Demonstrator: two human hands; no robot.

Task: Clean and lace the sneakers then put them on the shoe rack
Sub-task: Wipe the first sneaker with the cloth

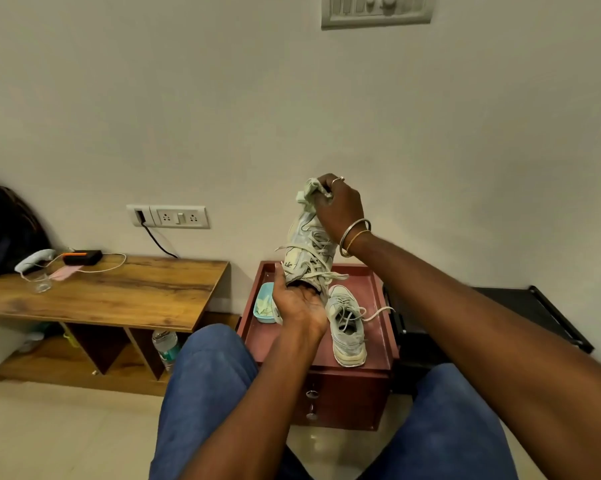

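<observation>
I hold a pale grey laced sneaker (pixel 307 252) upright, toe up, over the red-brown cabinet top (pixel 378 327). My left hand (pixel 297 303) is at the shoe's opening, fingers inside it and thumb along its side. My right hand (pixel 337 206) grips a crumpled pale cloth (pixel 307 192) and presses it on the toe. The second sneaker (pixel 347 327) lies flat on the cabinet top, just right of my left hand, with its laces loose.
A light blue dish (pixel 262 304) with pale scraps sits on the cabinet's left side. A black shoe rack (pixel 534 317) stands low at the right. A wooden bench (pixel 112 292) at the left carries a glass, cables and a charger. My knees frame the cabinet.
</observation>
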